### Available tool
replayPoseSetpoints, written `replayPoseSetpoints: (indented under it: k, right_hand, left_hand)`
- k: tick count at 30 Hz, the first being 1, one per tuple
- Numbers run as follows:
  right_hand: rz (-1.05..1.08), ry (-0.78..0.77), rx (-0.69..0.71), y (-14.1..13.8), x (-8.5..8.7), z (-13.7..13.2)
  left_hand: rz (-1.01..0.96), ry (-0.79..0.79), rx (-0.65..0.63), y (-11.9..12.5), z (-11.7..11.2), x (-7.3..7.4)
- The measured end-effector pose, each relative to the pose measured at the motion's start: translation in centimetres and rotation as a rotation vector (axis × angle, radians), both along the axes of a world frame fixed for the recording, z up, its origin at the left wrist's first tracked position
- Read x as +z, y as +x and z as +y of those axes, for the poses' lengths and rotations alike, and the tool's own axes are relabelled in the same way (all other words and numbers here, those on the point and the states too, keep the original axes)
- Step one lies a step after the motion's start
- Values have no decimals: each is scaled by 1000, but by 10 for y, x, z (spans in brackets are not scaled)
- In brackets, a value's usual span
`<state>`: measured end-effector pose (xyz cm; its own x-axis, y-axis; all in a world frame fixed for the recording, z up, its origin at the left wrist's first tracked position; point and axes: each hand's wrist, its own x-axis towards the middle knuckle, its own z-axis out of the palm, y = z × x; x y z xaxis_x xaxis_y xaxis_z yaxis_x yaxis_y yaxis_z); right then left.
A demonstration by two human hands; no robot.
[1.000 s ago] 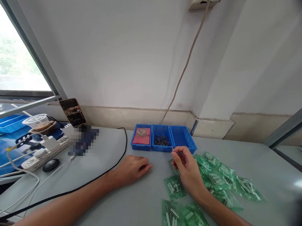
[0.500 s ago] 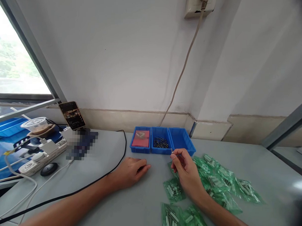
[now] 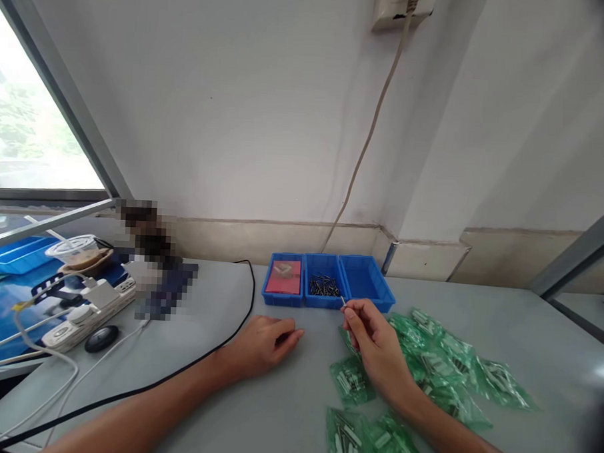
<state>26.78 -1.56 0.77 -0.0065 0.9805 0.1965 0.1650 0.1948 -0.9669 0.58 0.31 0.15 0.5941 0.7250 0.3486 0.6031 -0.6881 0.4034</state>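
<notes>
My right hand [image 3: 374, 340] pinches a small thin metal screw [image 3: 343, 300] between thumb and forefinger, its tip pointing up and left. It is just in front of three blue bins. Small dark metal screws [image 3: 324, 286] lie heaped in the middle bin [image 3: 322, 303]. A pink card and a small clear packet [image 3: 283, 270] lie in the left bin [image 3: 281, 299]; the right bin [image 3: 364, 279] shows a bare floor. My left hand [image 3: 263, 345] rests on the table, fingers loosely bent, thumb apart, with nothing seen in it. Green bags [image 3: 352, 380] of pale and metal parts lie under and beside my right forearm.
A black cable [image 3: 196, 362] runs along my left forearm and curves up the grey table [image 3: 274, 412]. At left are a white power strip [image 3: 88, 317], a black mouse-like object [image 3: 101, 338] and a lidded cup [image 3: 75, 250]. More green bags [image 3: 446, 360] spread to the right.
The view has shifted slightly. My right hand still pinches the screw, which now shows more clearly above the fingertips. My left hand stays resting on the table.
</notes>
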Motion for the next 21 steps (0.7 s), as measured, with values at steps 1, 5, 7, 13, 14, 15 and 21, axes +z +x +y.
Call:
replayPoseSetpoints:
  k: [1, 5, 7, 13, 14, 15, 21]
  right_hand:
    - [-1, -2, 3, 0, 0, 0]
    - [0, -11, 1, 0, 0, 0]
    - [5, -10, 1, 0, 0, 0]
    - [14, 6, 10, 0, 1, -1]
    - [19, 7, 11, -1, 1, -1]
    - [23, 9, 14, -1, 1, -1]
    - [28, 41, 14, -2, 0, 1]
  left_hand:
    - [-3, -6, 2, 0, 0, 0]
    - [-19, -22, 1, 0, 0, 2]
    - [-28, -25, -3, -1, 1, 2]
    - [-37, -26, 10, -1, 2, 1]
    - [-40, -25, 15, -1, 2, 1]
    - [-41, -29, 17, -1, 2, 2]
    - [-28, -42, -2, -1, 2, 5]
